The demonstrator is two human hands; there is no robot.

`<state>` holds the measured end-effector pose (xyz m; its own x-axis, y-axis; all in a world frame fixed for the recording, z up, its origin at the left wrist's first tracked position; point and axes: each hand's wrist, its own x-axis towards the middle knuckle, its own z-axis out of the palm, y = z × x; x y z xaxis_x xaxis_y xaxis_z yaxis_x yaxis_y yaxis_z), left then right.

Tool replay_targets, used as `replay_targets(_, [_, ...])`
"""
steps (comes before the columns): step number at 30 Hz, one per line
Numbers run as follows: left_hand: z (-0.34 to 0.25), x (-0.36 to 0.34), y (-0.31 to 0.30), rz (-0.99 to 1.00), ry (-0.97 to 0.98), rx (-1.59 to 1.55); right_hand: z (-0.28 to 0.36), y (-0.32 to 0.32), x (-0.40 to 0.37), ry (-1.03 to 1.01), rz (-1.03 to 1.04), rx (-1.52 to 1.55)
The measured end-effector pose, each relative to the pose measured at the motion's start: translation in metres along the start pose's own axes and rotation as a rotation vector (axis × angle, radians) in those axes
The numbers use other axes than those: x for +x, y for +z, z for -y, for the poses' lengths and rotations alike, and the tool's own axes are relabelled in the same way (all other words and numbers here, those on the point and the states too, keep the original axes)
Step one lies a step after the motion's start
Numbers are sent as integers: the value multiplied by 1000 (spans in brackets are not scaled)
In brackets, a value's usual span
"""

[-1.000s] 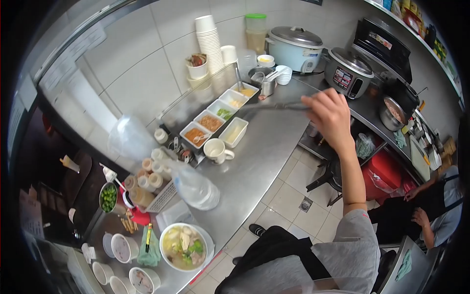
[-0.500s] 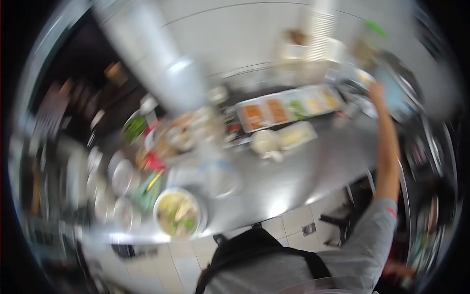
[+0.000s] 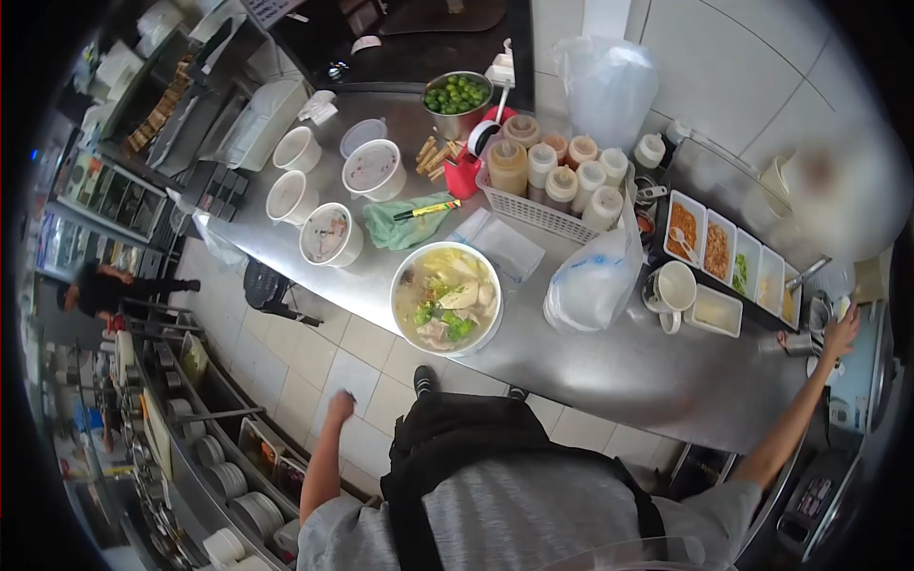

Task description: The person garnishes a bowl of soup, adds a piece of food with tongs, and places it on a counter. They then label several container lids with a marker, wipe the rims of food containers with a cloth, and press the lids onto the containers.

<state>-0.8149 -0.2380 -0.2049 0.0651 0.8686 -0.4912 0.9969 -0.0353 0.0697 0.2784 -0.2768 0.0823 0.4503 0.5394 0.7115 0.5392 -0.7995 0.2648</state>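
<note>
My right hand (image 3: pixel 840 335) reaches to the far right end of the steel counter, its fingers bent around or against a small white piece that I cannot make out. Metal cups (image 3: pixel 802 343) stand beside it, near a black tray of white topping tubs (image 3: pixel 717 249). Over the floor, left of my body, my left hand (image 3: pixel 341 407) hangs with curled fingers; a small dark spot shows at their tips. A white bowl of soup (image 3: pixel 447 298) with greens and meat sits at the counter's front edge, apart from both hands.
Several lidded tubs (image 3: pixel 331 235), a green cloth (image 3: pixel 405 224) with a yellow marker, a basket of squeeze bottles (image 3: pixel 543 211) and a pot of green citrus (image 3: pixel 458 97) occupy the counter. A white mug (image 3: pixel 669 293) stands nearby. Another person (image 3: pixel 100 288) is far left.
The view has swung and sharpened, placing the soup bowl nearer the middle. My left hand has come into view. My right arm is still stretched out to the right.
</note>
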Motion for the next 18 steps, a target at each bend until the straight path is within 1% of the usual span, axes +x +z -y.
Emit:
replay_targets(1, [-17, 14, -33, -127, -220, -218, -17, 15, 6, 20, -141, 324])
replay_targets(2, [-38, 24, -71, -204, -202, -311, -3, -20, -8, 129, 46, 757])
replay_targets(3, [-60, 32, -110, -279, -180, -402, 48, -104, -36, 250, 234, 1186])
replay_targets(4, [-77, 41, -135, -394, 25, -505, 121, -217, -64, 252, 376, 1356])
replay_targets(5, [-93, 50, -155, -502, 238, -611, 167, -280, -95, 159, 500, 1332])
replay_targets(6, [-108, 55, -176, -383, 240, -731, 189, -298, -122, -103, 750, 1472])
replay_targets(7, [-122, 59, -195, -256, 246, -844, 225, -323, -157, -111, 1000, 1684])
replay_targets(8, [-132, 67, -204, -125, 253, -949, 259, -328, -190, -193, 1219, 1645])
replay_targets(9, [-135, 79, -202, -37, 282, -1010, 301, -343, -215, -270, 1427, 1598])
replay_targets(10, [-138, 90, -201, 59, 311, -1060, 340, -340, -254, -171, 1519, 1728])
replay_targets(11, [-146, 94, -205, 82, 326, -1054, 377, -339, -287, -104, 1504, 1729])
replay_targets(13, [-151, 112, -201, 228, 385, -1109, 444, -334, -349, 196, 1246, 1564])
replay_targets(15, [-152, 130, -200, 374, 434, -1149, 489, -339, -371, 375, 1094, 1699])
replay_targets(17, [-158, 141, -201, 521, 464, -1186, 520, -340, -380, 479, 870, 1694])
replay_targets(18, [-160, 144, -201, 549, 476, -1210, 529, -339, -381, 519, 759, 1688])
